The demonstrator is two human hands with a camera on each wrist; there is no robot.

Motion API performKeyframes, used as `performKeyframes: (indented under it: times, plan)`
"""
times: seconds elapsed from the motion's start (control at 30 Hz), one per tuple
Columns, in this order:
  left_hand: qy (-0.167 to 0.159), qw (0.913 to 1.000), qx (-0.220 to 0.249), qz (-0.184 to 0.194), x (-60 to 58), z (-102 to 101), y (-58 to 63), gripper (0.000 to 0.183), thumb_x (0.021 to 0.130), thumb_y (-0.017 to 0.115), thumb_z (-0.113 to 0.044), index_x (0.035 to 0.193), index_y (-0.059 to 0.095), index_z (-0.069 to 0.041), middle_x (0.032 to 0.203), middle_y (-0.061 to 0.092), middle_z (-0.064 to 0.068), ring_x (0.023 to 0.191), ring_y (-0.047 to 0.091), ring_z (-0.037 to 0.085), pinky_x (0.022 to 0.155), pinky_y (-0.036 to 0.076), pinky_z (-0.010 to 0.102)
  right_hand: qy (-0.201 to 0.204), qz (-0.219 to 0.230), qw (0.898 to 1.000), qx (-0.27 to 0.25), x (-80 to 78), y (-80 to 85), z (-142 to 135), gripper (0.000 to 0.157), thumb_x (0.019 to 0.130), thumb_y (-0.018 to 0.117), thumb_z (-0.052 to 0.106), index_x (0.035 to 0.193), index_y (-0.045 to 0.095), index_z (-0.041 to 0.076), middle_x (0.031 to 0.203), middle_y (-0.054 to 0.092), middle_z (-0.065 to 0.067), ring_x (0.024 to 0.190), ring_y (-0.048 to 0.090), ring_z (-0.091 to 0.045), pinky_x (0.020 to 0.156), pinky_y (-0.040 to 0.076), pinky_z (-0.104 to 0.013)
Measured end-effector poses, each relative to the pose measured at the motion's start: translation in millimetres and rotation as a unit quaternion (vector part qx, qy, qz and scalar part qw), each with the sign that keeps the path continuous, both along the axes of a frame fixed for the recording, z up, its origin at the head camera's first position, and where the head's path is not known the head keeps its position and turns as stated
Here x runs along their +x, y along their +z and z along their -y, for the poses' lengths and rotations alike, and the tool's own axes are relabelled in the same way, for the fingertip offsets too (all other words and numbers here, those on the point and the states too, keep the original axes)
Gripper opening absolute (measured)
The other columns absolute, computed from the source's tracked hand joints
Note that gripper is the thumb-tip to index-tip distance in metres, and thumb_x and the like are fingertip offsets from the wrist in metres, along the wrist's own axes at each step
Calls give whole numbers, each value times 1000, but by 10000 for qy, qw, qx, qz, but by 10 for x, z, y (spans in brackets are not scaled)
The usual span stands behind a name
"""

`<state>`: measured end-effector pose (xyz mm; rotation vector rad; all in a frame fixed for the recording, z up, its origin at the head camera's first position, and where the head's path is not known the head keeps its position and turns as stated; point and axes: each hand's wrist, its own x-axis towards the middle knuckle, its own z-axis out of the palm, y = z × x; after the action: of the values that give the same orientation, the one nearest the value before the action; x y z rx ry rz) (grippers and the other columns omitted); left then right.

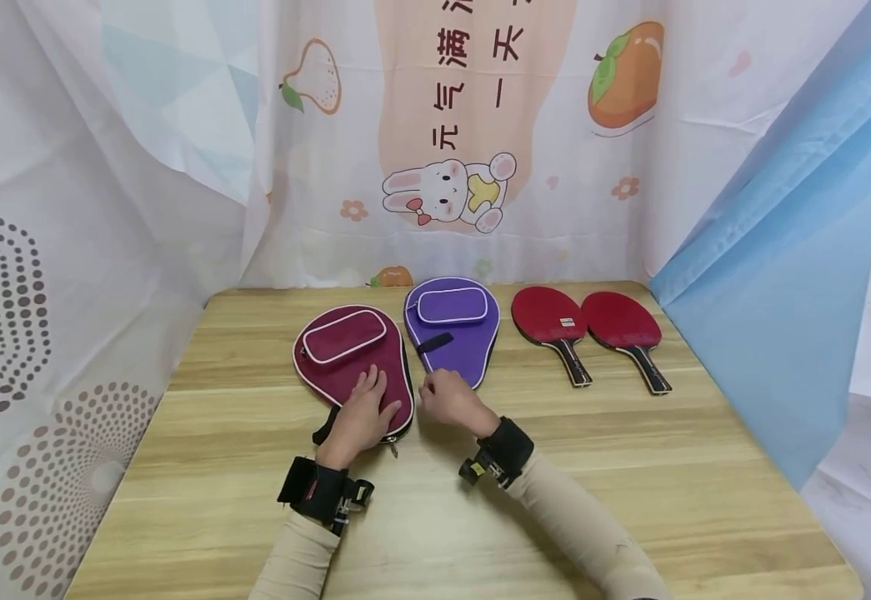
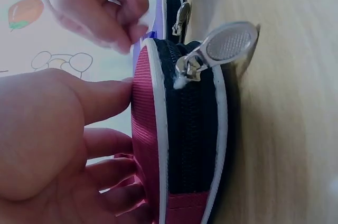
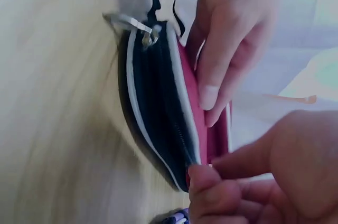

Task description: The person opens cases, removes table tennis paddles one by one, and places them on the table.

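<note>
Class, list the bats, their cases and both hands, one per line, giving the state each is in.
Maroon case: lying pocket side up; how far it is unzipped, unclear
Purple case: lying pocket side up
Left bat: flat, red face up
Right bat: flat, red face up
Left hand: resting on the maroon case
Right hand: fingers curled at the maroon case's edge

Maroon paddle-shaped case (image 1: 343, 375), white-piped, flat on table (image 1: 217, 400) toward ten o'clock; pocket (image 1: 345, 337) at eleven, silvery zip pull (image 1: 394, 449) at five.
</note>
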<state>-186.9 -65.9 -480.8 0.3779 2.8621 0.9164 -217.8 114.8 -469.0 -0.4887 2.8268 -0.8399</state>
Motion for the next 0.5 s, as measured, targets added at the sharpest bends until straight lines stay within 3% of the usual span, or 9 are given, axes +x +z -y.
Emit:
performKeyframes:
  times: [0.13,0.33,0.5]
  plan:
    - [-36,9999,51,-84,-19,-18,-21,60,101,57,-22,146,37,12,157,24,31,147,20,47,119,25,56,-296,-55,9995,16,-95,-60,86,37,97,54,9,61,48,12,58,43,1,53,46,-14,48,36,-26]
    - [-91,9997,85,-219,-73,-42,-37,59,101,57,-21,145,39,13,155,27,33,145,23,47,118,27,56,-505,127,9981,-335,-192,-136,176,28,98,56,13,73,64,6,62,53,0,56,51,-14,50,40,-25]
    - [-89,9994,215,-267,-104,-26,-8,59,101,57,-20,144,38,14,155,26,33,145,22,48,118,25,56,-663,51,9954,-693,-231,-148,205,27,98,59,14,72,63,6,60,50,1,54,49,-13,48,37,-23]
